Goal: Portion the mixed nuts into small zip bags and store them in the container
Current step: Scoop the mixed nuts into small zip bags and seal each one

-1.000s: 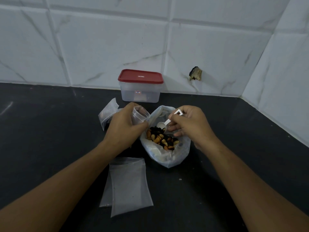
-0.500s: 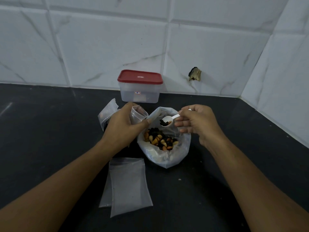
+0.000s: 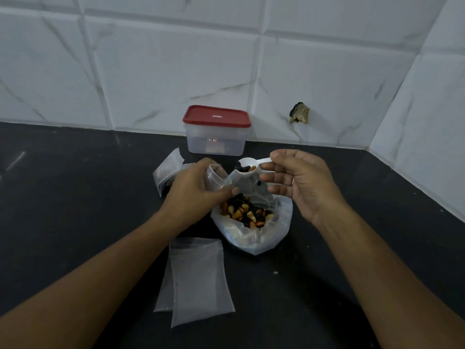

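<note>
At frame centre, above the black countertop (image 3: 75, 222), your left hand (image 3: 192, 190) is gripping a small clear plastic zip bag (image 3: 217, 176). Fingers and thumb are curling round its body, so only the open mouth is showing. Your right hand (image 3: 304, 182) is pinching the handle of a white plastic spoon (image 3: 254, 164) between thumb and forefinger, with the other fingers lying loosely extended. The spoon bowl is carrying a few dark and tan pieces.

Handling, judged: the zip bag is thin, light, limp film, likely slippery, and its mouth will be collapsing unless you are holding it just below the zip strip. The spoon is stiff and light. The nuts are small and hard and will be rolling off if the spoon is tipped early.

Orientation: the spoon's long axis is running left to right across the frame, with the bowl pointing frame-left at the bag mouth. Touching the rim or just beside it: cannot tell. The bag mouth is facing up and right. Your hand is hiding the bag's long axis.

Just below, the mixed nuts (image 3: 245, 213) are sitting in a large clear plastic bag (image 3: 251, 240). The translucent rectangular container with red lid (image 3: 196, 139) is standing closed at upper centre. Flat empty zip bags (image 3: 198, 280) are lying at lower centre.
</note>
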Demonstrator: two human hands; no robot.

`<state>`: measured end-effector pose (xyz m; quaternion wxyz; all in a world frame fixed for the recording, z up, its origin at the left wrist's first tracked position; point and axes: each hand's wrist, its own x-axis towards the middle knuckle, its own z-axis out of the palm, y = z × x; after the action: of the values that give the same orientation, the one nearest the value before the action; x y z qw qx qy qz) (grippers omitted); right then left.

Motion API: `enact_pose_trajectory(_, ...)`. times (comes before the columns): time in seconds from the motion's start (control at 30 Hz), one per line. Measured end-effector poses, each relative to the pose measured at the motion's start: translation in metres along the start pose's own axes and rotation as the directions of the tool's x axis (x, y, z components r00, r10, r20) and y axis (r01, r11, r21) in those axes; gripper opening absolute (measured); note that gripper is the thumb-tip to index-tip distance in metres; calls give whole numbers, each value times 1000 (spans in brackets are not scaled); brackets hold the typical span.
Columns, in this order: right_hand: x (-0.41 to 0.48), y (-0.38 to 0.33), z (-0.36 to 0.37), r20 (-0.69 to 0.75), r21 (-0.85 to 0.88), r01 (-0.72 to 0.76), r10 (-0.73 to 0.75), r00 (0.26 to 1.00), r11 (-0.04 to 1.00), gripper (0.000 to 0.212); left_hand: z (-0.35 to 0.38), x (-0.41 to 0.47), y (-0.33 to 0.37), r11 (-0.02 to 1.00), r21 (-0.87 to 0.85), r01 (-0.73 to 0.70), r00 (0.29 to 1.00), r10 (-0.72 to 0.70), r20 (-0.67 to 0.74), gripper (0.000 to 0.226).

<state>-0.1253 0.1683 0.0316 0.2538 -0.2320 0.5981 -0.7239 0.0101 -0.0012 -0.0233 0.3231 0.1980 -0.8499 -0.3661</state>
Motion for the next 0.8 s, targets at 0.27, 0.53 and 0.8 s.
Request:
enact_pose_trajectory(0.27, -8, 16, 20, 112, -99, -9, 20, 993, 995, 17, 1, -1, 4, 999, 3, -49, 998, 49, 40, 45)
enact_pose_trajectory(0.53, -8, 19, 16, 380, -505, 405, -224, 897, 763, 14, 2, 1, -4, 998, -38, -43, 997, 45, 64, 33)
enact_pose_trajectory(0.8, -7, 24, 14, 469, -541, 537, -298, 832, 647, 16, 1, 1, -1, 990, -139, -31, 999, 36, 36, 26)
